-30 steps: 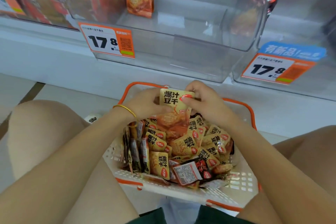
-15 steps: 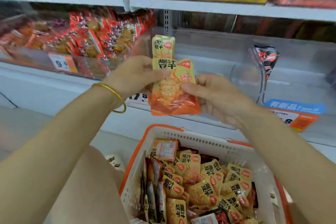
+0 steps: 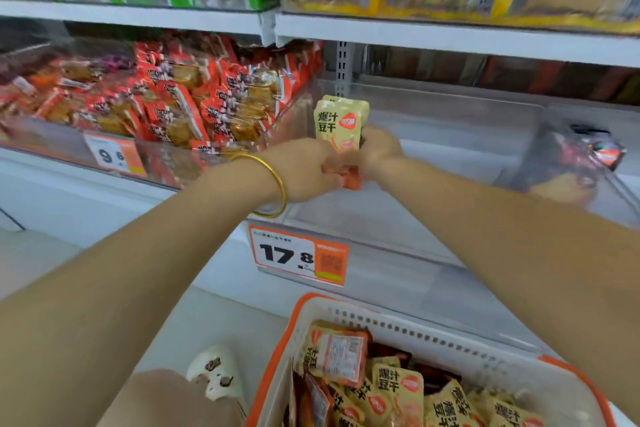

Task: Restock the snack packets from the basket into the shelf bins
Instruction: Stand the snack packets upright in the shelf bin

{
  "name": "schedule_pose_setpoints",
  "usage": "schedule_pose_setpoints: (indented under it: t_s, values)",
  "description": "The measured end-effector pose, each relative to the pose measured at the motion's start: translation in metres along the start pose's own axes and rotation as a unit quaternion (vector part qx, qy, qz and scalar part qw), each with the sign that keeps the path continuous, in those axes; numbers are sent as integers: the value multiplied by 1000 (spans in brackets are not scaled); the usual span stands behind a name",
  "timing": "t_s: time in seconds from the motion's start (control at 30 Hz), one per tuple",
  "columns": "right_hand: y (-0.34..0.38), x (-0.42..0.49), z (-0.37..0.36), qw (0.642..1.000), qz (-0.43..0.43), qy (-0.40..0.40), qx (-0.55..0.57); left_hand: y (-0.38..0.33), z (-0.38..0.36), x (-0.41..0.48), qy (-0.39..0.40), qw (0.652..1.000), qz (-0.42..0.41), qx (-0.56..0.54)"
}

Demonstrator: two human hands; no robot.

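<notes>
Before us the shelf (image 3: 450,42) carries a row of clear bins, and the one we are filling, the clear middle bin (image 3: 433,163) above the 17.8 price tag (image 3: 299,255), is nearly bare across its floor. To its left, the neighbouring bin of red packets (image 3: 180,104) is heaped full; at the right edge of the shelf another clear bin (image 3: 571,163) holds only a few dark packets. Below, our orange-rimmed basket (image 3: 433,333) remains crowded with yellow tofu snack packets (image 3: 398,392), so by our reckoning the restocking has barely begun and most of the load is left to move. Our left hand (image 3: 304,172), with its gold bangle (image 3: 273,184), and our right hand (image 3: 377,149) meet at the bin's left side, both closed together on a small bunch of yellow snack packets (image 3: 341,125) held upright, against the wall shared with the red bin. The bunch looks about ready to be set down there, standing.
</notes>
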State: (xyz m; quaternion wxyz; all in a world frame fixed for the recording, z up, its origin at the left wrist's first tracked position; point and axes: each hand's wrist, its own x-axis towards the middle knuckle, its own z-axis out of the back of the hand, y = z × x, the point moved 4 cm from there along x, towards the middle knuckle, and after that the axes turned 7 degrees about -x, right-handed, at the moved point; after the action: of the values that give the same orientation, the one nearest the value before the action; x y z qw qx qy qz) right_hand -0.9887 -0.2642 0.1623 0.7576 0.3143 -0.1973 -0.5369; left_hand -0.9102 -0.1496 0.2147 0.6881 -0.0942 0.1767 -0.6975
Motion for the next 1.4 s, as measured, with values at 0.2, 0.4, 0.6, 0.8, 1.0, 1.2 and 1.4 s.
schedule_pose_setpoints:
  t_s: [0.2, 0.4, 0.6, 0.8, 1.0, 1.2, 1.4]
  values:
    - [-4, 23, -20, 998, -44, -41, -16, 10, -7, 16, 28, 999, -30, -36]
    - [-15, 36, -19, 993, -90, -73, 23, 8, -10, 17, 26, 997, -44, -50]
    - [-14, 34, -15, 988, -107, -85, 78, 10, -12, 19, 28, 997, -37, -53]
    - [-20, 39, -16, 980, -148, -48, 124, 6, -11, 18, 8, 998, -31, -48]
    - [-5, -12, 32, 957, -124, -51, 257, -17, -6, -7, -96, 994, -56, -22]
    - [-8, -176, 78, 945, 60, -44, 318, -66, -36, -107, -279, 923, -225, -139]
    - [-106, -259, 17, 983, 11, 100, 152, -54, -154, -136, -113, 972, -180, -104]
